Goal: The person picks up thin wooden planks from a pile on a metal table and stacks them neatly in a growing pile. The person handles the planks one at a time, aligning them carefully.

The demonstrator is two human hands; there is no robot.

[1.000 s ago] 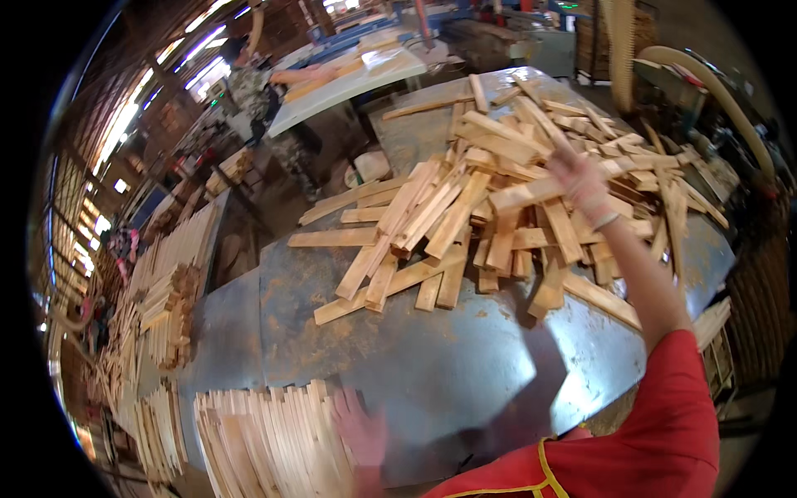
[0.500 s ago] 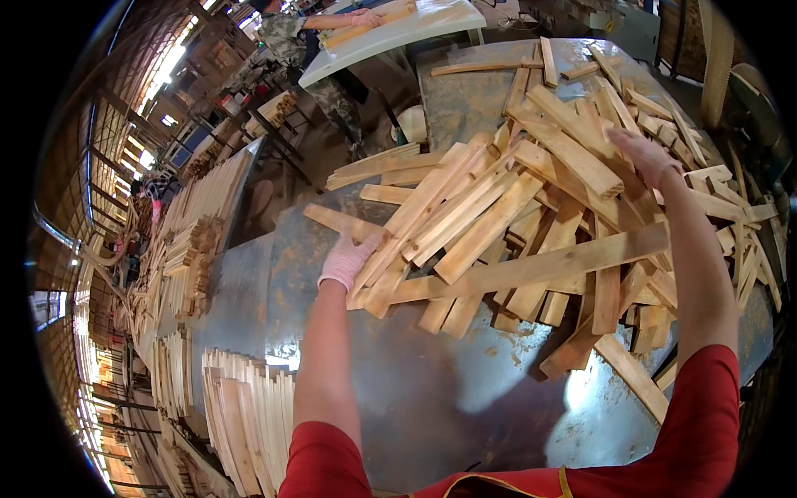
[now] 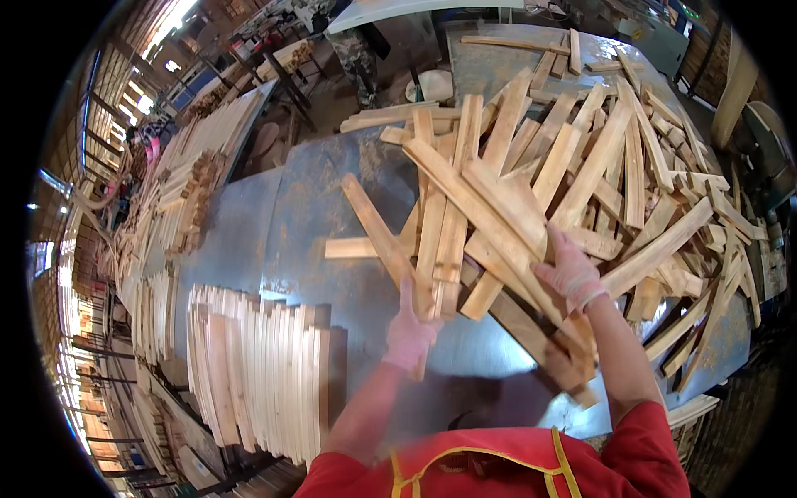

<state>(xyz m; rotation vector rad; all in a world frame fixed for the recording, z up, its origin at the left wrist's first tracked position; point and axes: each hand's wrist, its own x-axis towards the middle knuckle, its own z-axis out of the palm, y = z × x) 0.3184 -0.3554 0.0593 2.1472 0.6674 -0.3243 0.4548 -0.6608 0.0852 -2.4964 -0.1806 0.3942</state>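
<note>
A big loose heap of pale wooden slats (image 3: 581, 174) covers the right half of a grey metal table (image 3: 274, 224). My left hand (image 3: 408, 332), in a pale glove, grips the near end of a slat (image 3: 382, 236) at the heap's left edge. My right hand (image 3: 571, 274), also gloved, rests fingers spread on a long slat (image 3: 490, 224) that runs diagonally across the heap. A neat row of slats standing on edge (image 3: 257, 365) lies at the table's near left, beside my left forearm.
More stacked slats (image 3: 183, 191) pile up along the left of the table. A white bucket (image 3: 433, 83) and a workbench (image 3: 398, 10) stand beyond the far edge. Machinery (image 3: 747, 100) borders the right side.
The heap has been dragged toward me. My left hand came back from the heap's far left edge to the near side and closed on a slat; my right hand slid down to the long diagonal slat.
</note>
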